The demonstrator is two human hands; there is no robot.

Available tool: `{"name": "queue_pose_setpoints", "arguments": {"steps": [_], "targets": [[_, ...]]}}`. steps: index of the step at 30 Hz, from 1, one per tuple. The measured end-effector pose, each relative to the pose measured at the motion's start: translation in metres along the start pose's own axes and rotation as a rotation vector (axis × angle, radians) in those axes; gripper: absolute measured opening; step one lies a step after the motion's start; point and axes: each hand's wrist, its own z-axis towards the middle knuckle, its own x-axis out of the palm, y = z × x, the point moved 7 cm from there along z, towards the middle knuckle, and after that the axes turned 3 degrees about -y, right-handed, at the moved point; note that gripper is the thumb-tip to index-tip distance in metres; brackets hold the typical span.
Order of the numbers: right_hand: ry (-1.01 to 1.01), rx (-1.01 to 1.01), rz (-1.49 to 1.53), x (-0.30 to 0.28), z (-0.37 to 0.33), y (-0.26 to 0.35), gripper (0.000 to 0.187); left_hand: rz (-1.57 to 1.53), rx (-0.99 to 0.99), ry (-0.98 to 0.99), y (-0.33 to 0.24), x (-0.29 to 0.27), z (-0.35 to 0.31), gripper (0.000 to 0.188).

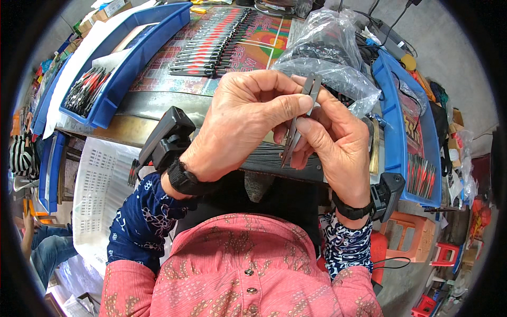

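Observation:
My left hand [248,113] and my right hand [338,132] meet over the near edge of the table. Between them they pinch slim grey metal tweezers [292,138], tilted, with two flat ends at the top and narrow points below. The left thumb presses near the upper part, while the right thumb lies against the middle. Some fingers behind the metal are hidden. Beyond my hands, a long row of black and red slim tools [211,47] lies side by side on a printed sheet [153,79].
A blue tray [97,113] at left holds a heap of red and black tools. Behind my right hand sits a clear plastic bag [322,47] with dark pieces. Another blue tray [388,84] stands at right, with a white basket [100,185] low left and an orange stool [417,232] low right.

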Motion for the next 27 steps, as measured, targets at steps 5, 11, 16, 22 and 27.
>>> {"name": "queue_pose_setpoints", "arguments": {"steps": [5, 11, 16, 22, 27], "targets": [[-0.012, 0.015, -0.012, -0.004, 0.006, -0.004, 0.041, 0.054, 0.024, 0.002, -0.002, -0.001, 0.006, 0.014], [-0.015, -0.005, 0.020, -0.007, 0.010, -0.006, 0.040, 0.065, 0.047, 0.021, -0.004, -0.002, 0.012, 0.015], [-0.024, 0.005, 0.047, -0.009, 0.012, -0.009, 0.040, 0.076, 0.038, 0.015, -0.002, -0.002, 0.015, 0.013], [0.005, 0.006, 0.037, -0.010, 0.012, -0.008, 0.038, 0.090, 0.051, 0.012, -0.001, 0.000, 0.017, 0.012], [-0.010, 0.014, 0.008, -0.010, 0.010, -0.011, 0.038, 0.106, 0.033, 0.006, 0.003, 0.000, 0.017, 0.011]]}}
